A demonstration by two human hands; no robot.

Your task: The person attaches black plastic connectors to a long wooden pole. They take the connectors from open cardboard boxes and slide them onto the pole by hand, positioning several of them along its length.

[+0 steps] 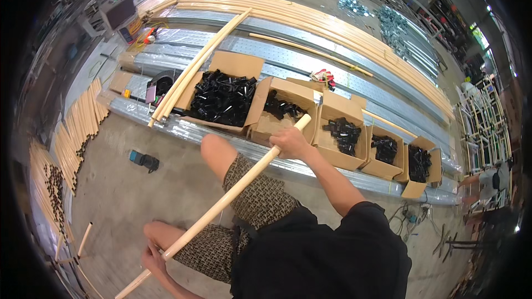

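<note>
A long cream-coloured tube (233, 194) runs slantwise across my lap, from the lower left up to the boxes. My right hand (289, 143) is closed round it near its upper end. Further down, beside my knee, my left hand (154, 259) grips the same tube, its fingers partly hidden. The tube's upper end reaches over an open cardboard box (260, 132) holding some black fittings (281, 105). To the left of that stands a fuller box of black fittings (224, 97); to the right is another box (335, 156) with a smaller heap.
Two more boxes of black parts (383, 148) (419, 163) stand at the right. Loose tubes (199, 66) lean across the left box. Wrapped metal profiles (183, 127) and long tubes lie behind. A power tool (144, 160) rests on the floor; stacked tubes (50, 188) lie far left.
</note>
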